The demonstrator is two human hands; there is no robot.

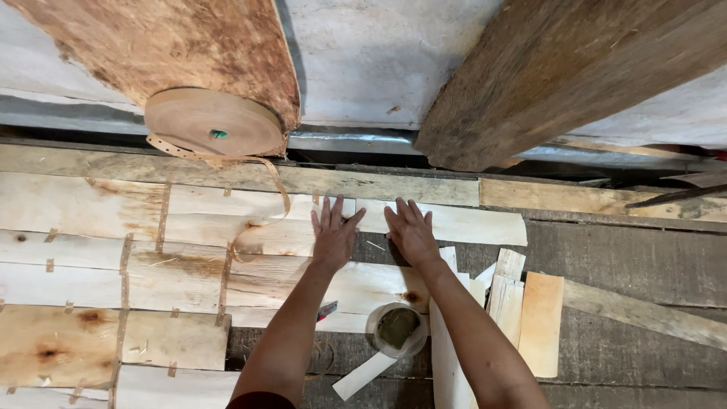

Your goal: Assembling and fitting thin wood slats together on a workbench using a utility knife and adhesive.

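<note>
Your left hand (pixel 333 235) and right hand (pixel 411 231) flat, fingers spread, gripping nothing, pressing pale veneer strip (pixel 443 221) at far middle of counter (pixel 644 265). Tape roll (pixel 214 121) far left, tail trailing near left hand. Risk: uneven press shifts strip, seam gaps; near jar (pixel 397 330) close to forearm, may tip.

Two bare forearms and ringless hands, a dark maroon sleeve edge at the left elbow.

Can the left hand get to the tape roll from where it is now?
Probably yes. The left hand lies flat on the veneer sheets, and the tape roll sits up and to its left with only flat sheets and a loose tape strip between. Nothing stands in the way.
</note>
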